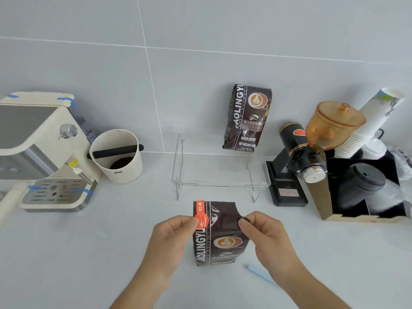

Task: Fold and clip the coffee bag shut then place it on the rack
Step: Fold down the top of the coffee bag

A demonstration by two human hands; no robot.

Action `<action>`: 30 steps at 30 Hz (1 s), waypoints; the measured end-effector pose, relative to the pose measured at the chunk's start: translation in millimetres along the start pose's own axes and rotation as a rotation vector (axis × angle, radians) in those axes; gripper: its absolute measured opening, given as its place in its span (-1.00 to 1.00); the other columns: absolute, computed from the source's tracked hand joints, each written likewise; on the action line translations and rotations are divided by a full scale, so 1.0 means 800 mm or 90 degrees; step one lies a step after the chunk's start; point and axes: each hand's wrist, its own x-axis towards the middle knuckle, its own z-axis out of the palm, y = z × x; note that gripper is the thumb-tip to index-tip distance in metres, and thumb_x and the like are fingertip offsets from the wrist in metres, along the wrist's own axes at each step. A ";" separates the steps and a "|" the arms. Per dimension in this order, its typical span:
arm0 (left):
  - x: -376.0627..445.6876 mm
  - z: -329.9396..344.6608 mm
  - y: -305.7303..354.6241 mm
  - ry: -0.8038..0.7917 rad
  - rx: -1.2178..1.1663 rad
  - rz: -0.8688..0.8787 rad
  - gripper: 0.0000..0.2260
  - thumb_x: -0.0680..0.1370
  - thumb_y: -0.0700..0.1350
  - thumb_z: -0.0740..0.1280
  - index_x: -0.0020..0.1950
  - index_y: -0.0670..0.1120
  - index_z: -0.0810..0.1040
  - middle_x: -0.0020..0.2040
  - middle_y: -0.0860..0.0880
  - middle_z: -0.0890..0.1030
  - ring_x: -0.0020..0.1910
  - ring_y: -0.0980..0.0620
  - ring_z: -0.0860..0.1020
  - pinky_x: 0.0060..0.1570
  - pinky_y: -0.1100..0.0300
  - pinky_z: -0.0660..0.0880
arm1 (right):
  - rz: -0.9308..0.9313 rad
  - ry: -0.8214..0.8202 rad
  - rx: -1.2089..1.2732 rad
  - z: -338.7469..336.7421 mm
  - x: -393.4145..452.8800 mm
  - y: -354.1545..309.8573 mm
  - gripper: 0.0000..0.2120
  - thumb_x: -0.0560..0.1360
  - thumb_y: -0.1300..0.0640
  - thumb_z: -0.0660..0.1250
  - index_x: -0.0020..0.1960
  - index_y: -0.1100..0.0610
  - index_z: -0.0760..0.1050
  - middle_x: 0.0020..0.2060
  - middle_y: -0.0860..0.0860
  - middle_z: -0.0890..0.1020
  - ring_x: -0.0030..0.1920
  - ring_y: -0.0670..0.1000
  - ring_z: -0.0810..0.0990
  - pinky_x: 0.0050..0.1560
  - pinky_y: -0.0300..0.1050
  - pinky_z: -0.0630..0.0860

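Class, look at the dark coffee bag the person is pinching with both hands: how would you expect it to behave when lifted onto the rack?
The coffee bag probably has a floppy top: its upper edge creases where the left hand and right hand pinch it. The lower part looks filled, so likely bottom-heavy. Its glossy film may be somewhat slippery, and it could tip on the clear rack.

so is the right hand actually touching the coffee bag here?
Touching. The head view shows the right hand pinching the right edge of the coffee bag near its top, fingertips pressed on the foil with no gap. The left hand pinches the opposite edge.
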 end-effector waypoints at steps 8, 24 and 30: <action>0.011 0.008 0.015 0.023 0.022 -0.013 -0.84 0.50 -0.09 0.39 -0.18 -0.12 0.72 -0.17 -0.10 0.76 -0.18 0.05 0.66 0.17 -0.09 0.53 | -0.042 0.012 -0.031 0.010 0.018 -0.011 -0.66 0.50 0.29 0.40 -0.05 -0.18 0.62 -0.37 -0.06 0.69 -0.37 -0.09 0.54 -0.35 -0.35 0.45; 0.010 -0.011 0.032 0.029 0.234 0.086 -0.69 0.41 -0.18 0.52 0.03 0.14 0.56 -0.26 0.09 0.75 -0.25 0.19 0.68 -0.23 0.48 0.49 | -0.163 -0.004 -0.292 0.010 0.020 -0.022 -0.56 0.44 0.25 0.49 -0.17 -0.35 0.63 -0.18 -0.16 0.74 -0.06 -0.17 0.67 -0.01 -0.40 0.54; 0.008 -0.015 0.036 -0.034 0.439 0.216 -0.73 0.44 -0.15 0.48 -0.18 0.27 0.62 -0.19 0.24 0.68 -0.13 0.24 0.62 -0.07 0.54 0.43 | -0.244 -0.025 -0.392 0.012 0.012 -0.026 -0.82 0.45 0.28 0.46 -0.15 0.00 0.69 -0.26 -0.20 0.63 -0.13 -0.18 0.60 -0.15 -0.47 0.43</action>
